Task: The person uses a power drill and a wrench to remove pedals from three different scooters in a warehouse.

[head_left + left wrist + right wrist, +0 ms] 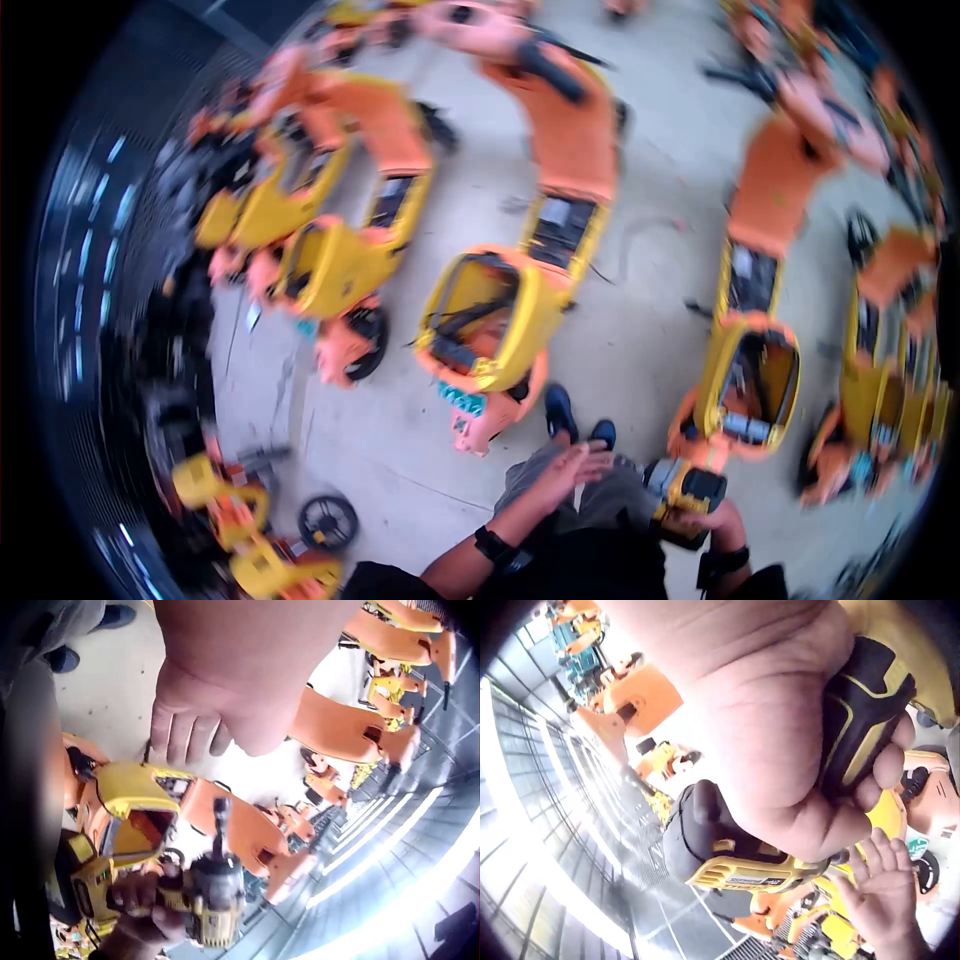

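Observation:
My right hand grips the handle of a yellow-and-black cordless impact driver. In the right wrist view, the fingers wrap round the black handle, and the driver's rounded rear housing shows below the hand. A dark socket-like bit extends from its grey nose in the left wrist view. My left hand is held up in front of my body, left of the driver, with straight fingers and nothing in it. Its open palm shows in the right wrist view.
A yellow-and-orange scooter body stands ahead, with another scooter close on the right. More scooters line the left side. A loose wheel and yellow parts lie at lower left on the grey floor.

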`<action>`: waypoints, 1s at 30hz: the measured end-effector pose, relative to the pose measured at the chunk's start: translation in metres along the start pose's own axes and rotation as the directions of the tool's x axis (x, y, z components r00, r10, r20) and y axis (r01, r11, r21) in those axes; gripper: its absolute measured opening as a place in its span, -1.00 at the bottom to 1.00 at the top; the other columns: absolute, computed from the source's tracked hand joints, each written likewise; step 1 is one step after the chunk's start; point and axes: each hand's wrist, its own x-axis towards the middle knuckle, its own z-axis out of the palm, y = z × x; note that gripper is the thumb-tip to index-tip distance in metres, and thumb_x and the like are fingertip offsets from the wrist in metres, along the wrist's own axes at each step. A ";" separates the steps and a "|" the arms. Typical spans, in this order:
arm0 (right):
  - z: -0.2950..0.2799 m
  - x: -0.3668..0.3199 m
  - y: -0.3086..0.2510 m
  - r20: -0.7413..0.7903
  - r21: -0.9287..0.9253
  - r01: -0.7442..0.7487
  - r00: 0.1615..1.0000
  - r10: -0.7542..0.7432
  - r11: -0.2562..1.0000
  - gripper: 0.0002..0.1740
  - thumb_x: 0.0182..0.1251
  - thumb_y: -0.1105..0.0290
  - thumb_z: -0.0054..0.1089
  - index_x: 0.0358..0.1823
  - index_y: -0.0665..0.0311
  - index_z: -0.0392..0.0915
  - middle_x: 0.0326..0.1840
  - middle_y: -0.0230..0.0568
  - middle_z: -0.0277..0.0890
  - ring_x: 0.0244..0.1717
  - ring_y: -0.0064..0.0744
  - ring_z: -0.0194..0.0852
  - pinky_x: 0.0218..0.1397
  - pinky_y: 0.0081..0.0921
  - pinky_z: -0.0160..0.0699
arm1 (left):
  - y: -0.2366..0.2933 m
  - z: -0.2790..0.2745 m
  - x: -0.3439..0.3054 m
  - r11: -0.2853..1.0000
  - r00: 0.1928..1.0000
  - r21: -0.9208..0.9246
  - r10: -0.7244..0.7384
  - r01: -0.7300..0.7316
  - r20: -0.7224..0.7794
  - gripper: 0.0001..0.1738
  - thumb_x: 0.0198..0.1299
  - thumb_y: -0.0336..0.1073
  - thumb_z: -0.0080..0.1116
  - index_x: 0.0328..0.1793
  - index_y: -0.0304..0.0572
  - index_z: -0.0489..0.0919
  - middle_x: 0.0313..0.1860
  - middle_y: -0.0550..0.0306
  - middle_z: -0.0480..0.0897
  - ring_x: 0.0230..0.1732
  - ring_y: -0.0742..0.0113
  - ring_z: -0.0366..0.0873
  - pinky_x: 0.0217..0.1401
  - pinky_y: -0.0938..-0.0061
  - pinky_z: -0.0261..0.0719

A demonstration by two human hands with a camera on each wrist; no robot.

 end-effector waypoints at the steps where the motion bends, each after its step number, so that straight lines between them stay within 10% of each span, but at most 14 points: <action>1: 0.007 0.006 0.001 0.046 -0.060 0.028 0.999 -0.026 0.998 -0.49 -0.10 0.45 0.54 -0.03 0.28 0.59 -0.11 -0.28 0.62 -0.07 -0.36 0.62 0.03 -0.34 0.58 | 0.003 0.011 -0.025 0.999 0.999 -0.027 0.041 -0.041 -0.022 -0.39 0.54 0.06 -0.35 0.45 -0.26 0.29 0.31 -0.05 0.49 0.23 0.26 0.48 0.29 0.35 0.47; 6: 0.105 0.035 -0.098 0.317 -0.364 0.285 0.933 -0.169 0.887 -0.50 -0.07 0.42 0.55 -0.02 0.26 0.60 -0.09 -0.28 0.64 -0.06 -0.36 0.62 0.05 -0.36 0.56 | 0.020 0.016 -0.123 0.922 0.922 -0.012 0.388 -0.388 -0.007 -0.38 0.55 0.05 -0.43 0.47 -0.25 0.26 0.30 -0.01 0.49 0.30 0.27 0.43 0.35 0.33 0.40; 10: 0.163 0.086 -0.122 0.696 -0.508 0.727 0.663 -0.277 0.461 -0.58 0.05 0.42 0.47 -0.02 0.25 0.61 -0.10 -0.27 0.66 -0.05 -0.33 0.63 0.05 -0.34 0.58 | 0.055 -0.009 -0.220 0.774 0.786 0.192 0.618 -0.603 -0.019 -0.40 0.56 0.03 -0.44 0.48 -0.25 0.23 0.32 -0.04 0.46 0.35 0.24 0.42 0.42 0.32 0.33; 12: 0.199 0.097 -0.124 0.608 -0.447 0.453 0.786 -0.109 0.771 -0.62 0.08 0.40 0.45 -0.03 0.21 0.63 -0.11 -0.24 0.66 -0.06 -0.27 0.64 0.02 -0.29 0.58 | 0.043 -0.033 -0.246 0.766 0.758 0.008 0.638 -0.643 -0.135 -0.44 0.56 0.01 -0.40 0.45 -0.22 0.27 0.24 -0.07 0.51 0.32 0.19 0.44 0.31 0.29 0.45; 15: 0.278 0.129 -0.136 0.733 -0.475 0.707 0.647 -0.209 0.523 -0.62 0.07 0.40 0.46 -0.04 0.21 0.63 -0.13 -0.22 0.66 -0.08 -0.25 0.65 0.01 -0.29 0.58 | 0.020 -0.105 -0.283 0.594 0.787 -0.519 0.498 -0.615 -0.364 -0.61 0.52 -0.12 -0.22 0.32 -0.15 0.36 0.11 -0.01 0.55 -0.01 0.22 0.63 -0.05 0.37 0.63; 20: 0.376 0.167 -0.083 0.630 -0.583 0.626 0.751 -0.200 0.518 -0.54 -0.06 0.40 0.54 -0.06 0.21 0.62 -0.14 -0.25 0.65 -0.09 -0.27 0.63 0.02 -0.31 0.57 | -0.063 -0.245 -0.333 0.454 0.698 -0.531 0.450 -0.716 -0.556 -0.51 0.33 -0.48 -0.04 0.39 -0.26 0.27 0.04 -0.02 0.59 0.03 0.12 0.63 0.05 0.31 0.61; 22: 0.455 0.186 -0.062 0.450 -0.574 0.296 0.893 -0.008 0.763 -0.52 -0.07 0.42 0.55 -0.05 0.22 0.60 -0.11 -0.30 0.61 -0.08 -0.37 0.59 0.02 -0.36 0.58 | -0.042 -0.257 -0.409 0.581 0.574 -0.186 0.605 -0.792 -0.552 -0.39 0.22 -0.58 0.02 0.44 -0.29 0.24 0.22 -0.09 0.49 0.26 0.12 0.49 0.21 0.31 0.54; 24: 0.524 0.194 -0.064 0.464 -0.574 0.315 0.886 -0.017 0.756 -0.51 -0.02 0.44 0.52 0.00 0.27 0.57 -0.08 -0.25 0.60 -0.05 -0.37 0.58 0.04 -0.37 0.58 | -0.036 -0.283 -0.425 0.646 0.677 -0.210 0.671 -0.734 -0.304 -0.21 0.22 -0.57 0.08 0.57 -0.27 0.04 0.48 -0.13 0.23 0.51 0.09 0.20 0.45 0.24 0.31; 27: 0.612 0.197 -0.083 0.516 -0.578 0.569 0.810 -0.279 0.585 -0.50 0.05 0.41 0.46 0.06 0.30 0.52 -0.06 -0.20 0.58 -0.04 -0.32 0.58 0.06 -0.37 0.57 | 0.001 -0.269 -0.466 0.531 0.531 -0.068 0.847 -0.845 0.018 0.15 0.22 -0.43 0.24 0.62 -0.18 -0.44 0.63 -0.10 -0.11 0.65 0.08 -0.18 0.61 0.19 -0.10; 29: 0.639 0.204 -0.080 0.467 -0.641 0.559 0.828 -0.311 0.526 -0.49 0.07 0.40 0.39 0.08 0.30 0.48 -0.02 -0.15 0.55 0.05 -0.29 0.55 0.13 -0.35 0.53 | 0.019 -0.272 -0.475 0.507 0.518 0.193 0.855 -0.840 0.010 0.16 0.11 -0.27 0.41 0.61 -0.20 -0.25 0.56 -0.03 0.06 0.59 0.16 -0.03 0.58 0.24 -0.01; 30: 0.645 0.216 -0.083 0.456 -0.698 0.386 0.889 -0.041 0.603 -0.38 0.03 0.40 0.39 0.16 0.33 0.39 0.08 -0.10 0.50 0.13 -0.23 0.51 0.18 -0.31 0.49 | 0.031 -0.276 -0.481 0.503 0.531 0.370 0.847 -0.781 -0.028 0.13 0.07 -0.23 0.46 0.59 -0.21 -0.13 0.51 -0.02 0.15 0.55 0.19 0.07 0.55 0.26 0.07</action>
